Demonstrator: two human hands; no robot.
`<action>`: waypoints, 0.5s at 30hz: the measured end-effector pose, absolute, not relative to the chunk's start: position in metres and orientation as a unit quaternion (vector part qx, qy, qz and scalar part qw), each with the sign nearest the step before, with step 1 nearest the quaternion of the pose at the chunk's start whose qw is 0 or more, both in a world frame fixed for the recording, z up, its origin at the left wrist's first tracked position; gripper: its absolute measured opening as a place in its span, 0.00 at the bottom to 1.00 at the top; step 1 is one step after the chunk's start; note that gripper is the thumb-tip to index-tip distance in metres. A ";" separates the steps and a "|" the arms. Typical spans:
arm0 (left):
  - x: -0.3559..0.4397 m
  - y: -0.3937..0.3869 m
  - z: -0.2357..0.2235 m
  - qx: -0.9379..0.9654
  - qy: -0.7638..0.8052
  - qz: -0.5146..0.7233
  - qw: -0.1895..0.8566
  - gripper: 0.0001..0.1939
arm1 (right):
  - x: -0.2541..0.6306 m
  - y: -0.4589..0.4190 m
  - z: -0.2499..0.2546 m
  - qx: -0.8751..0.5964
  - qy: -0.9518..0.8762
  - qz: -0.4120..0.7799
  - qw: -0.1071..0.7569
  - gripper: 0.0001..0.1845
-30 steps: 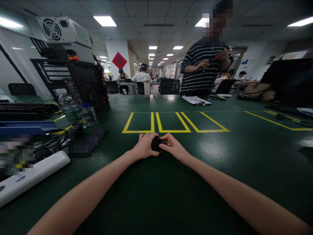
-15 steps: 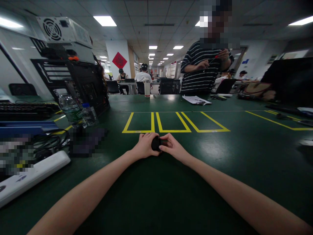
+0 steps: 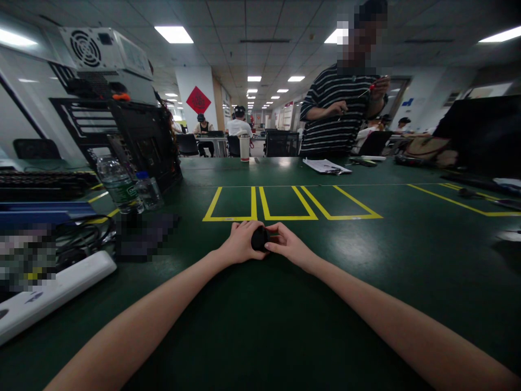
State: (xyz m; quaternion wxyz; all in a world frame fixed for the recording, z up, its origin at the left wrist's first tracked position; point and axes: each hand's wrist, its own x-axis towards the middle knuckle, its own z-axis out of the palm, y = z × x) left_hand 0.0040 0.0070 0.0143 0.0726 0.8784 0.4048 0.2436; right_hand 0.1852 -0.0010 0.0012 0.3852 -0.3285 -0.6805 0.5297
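Note:
A small round black object (image 3: 259, 238) rests on the dark green table (image 3: 260, 326), just below the yellow taped boxes (image 3: 285, 203). My left hand (image 3: 240, 243) is curled around its left side, fingers wrapped over it. My right hand (image 3: 287, 244) pinches its right side with thumb and fingertips. Both forearms stretch forward from the bottom corners and meet at the object. What the object is I cannot make out.
Two water bottles (image 3: 118, 184) and an open black computer case (image 3: 134, 136) stand at the left, with a white power strip (image 3: 52, 293) and cables nearer me. Across the table a person in a striped shirt (image 3: 337, 117) handles a screwdriver; papers (image 3: 328, 166) lie there.
My hands and the black object stay where they were. The person across the table has raised the hand with the screwdriver a little.

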 end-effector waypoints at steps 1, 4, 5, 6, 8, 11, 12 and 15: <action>0.004 0.007 0.014 0.878 0.405 0.242 0.073 0.29 | 0.185 -0.001 0.001 -0.323 -0.679 0.533 0.389 0.18; 0.004 0.007 0.013 0.879 0.403 0.245 0.067 0.29 | 0.184 -0.001 -0.001 -0.316 -0.675 0.530 0.405 0.15; 0.004 0.007 0.013 0.880 0.401 0.247 0.063 0.30 | 0.183 0.000 -0.002 -0.313 -0.674 0.527 0.412 0.14; 0.004 0.007 0.012 0.880 0.400 0.249 0.059 0.30 | 0.183 0.000 -0.002 -0.311 -0.674 0.525 0.417 0.12; 0.004 0.008 0.011 0.880 0.398 0.252 0.054 0.30 | 0.182 0.001 -0.002 -0.313 -0.674 0.521 0.420 0.11; 0.004 0.008 0.010 0.880 0.399 0.251 0.054 0.30 | 0.182 -0.001 0.001 -0.335 -0.675 0.514 0.410 0.13; 0.004 0.009 0.010 0.880 0.400 0.251 0.055 0.30 | 0.182 -0.002 0.003 -0.343 -0.674 0.513 0.406 0.14; 0.004 0.009 0.009 0.878 0.404 0.250 0.058 0.30 | 0.184 -0.004 0.006 -0.355 -0.673 0.516 0.394 0.15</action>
